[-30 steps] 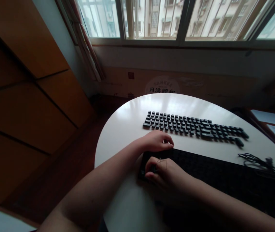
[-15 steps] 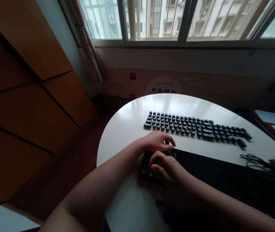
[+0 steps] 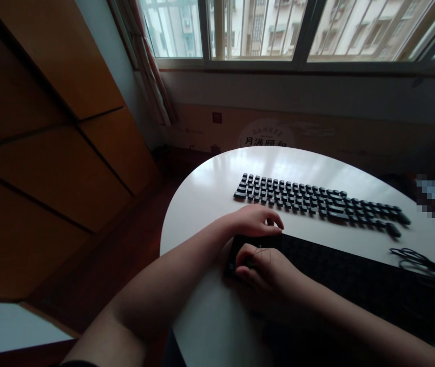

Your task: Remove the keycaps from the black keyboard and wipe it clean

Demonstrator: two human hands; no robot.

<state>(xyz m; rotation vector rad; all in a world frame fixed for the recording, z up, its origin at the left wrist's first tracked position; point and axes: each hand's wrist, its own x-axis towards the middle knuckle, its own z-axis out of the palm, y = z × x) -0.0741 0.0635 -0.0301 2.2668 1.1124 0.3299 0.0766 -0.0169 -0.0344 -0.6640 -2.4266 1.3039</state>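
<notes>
A black keyboard base (image 3: 355, 275) without its caps lies along the near side of the round white table (image 3: 210, 204). My left hand (image 3: 255, 221) rests curled over the base's far left corner, fingers bent down onto its edge. My right hand (image 3: 267, 265) sits on the left end of the base, closed in a pinch around a thin wire keycap puller (image 3: 261, 251) whose loops cross over the back of my fingers. Rows of loose black keycaps (image 3: 317, 201) are laid out in keyboard order on the table beyond both hands.
A coiled black cable (image 3: 424, 260) lies at the table's right edge. A printed cardboard box (image 3: 267, 135) stands against the wall under the window. Wooden cabinet panels (image 3: 49, 153) fill the left side. Some papers at far right are blurred out.
My right hand rose toward the base's far edge with the wire puller, then dropped back to the left end. My left hand stayed on the corner. The view shifted slightly.
</notes>
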